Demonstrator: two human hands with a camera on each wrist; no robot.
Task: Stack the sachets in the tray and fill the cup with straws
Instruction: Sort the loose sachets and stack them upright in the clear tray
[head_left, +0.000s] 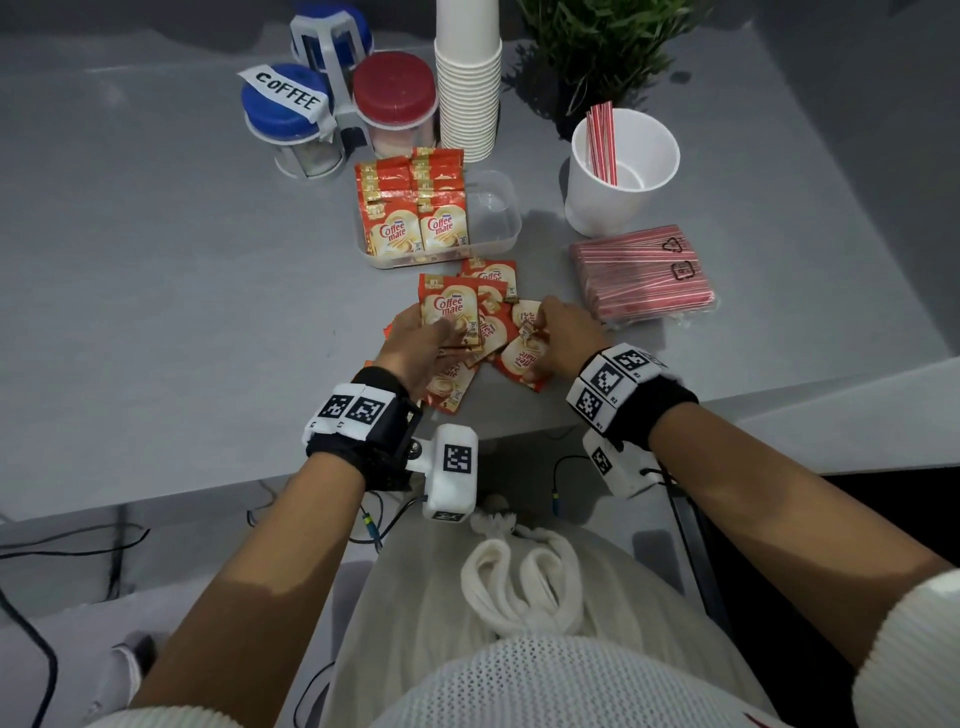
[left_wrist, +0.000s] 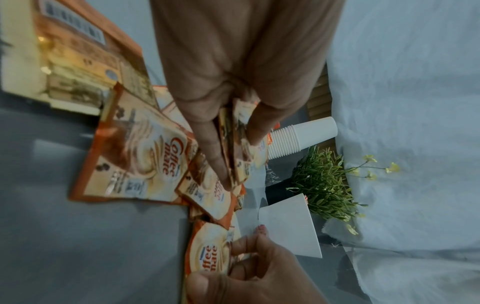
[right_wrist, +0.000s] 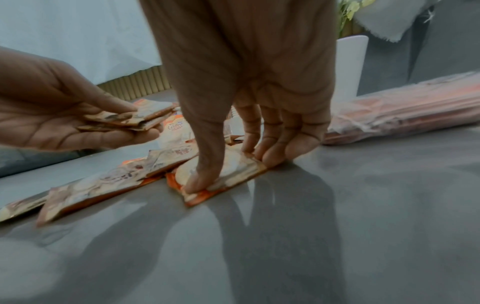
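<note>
Orange Coffee mate sachets (head_left: 491, 291) lie scattered on the grey table near its front edge. My left hand (head_left: 415, 338) holds a small stack of sachets (head_left: 449, 309) between thumb and fingers, just above the pile. My right hand (head_left: 558, 338) pinches one sachet (right_wrist: 221, 174) that lies on the table, thumb on top and fingers at its far edge. The clear tray (head_left: 498, 208) behind the pile holds two rows of sachets on its left side. A white cup (head_left: 621, 176) with a few red-striped straws (head_left: 601, 143) stands at the right.
A wrapped pack of straws (head_left: 641, 273) lies right of the pile. Behind the tray stand a stack of paper cups (head_left: 467, 88), lidded jars in a rack (head_left: 332, 104) and a green plant (head_left: 602, 47). The table's front edge runs just under my wrists.
</note>
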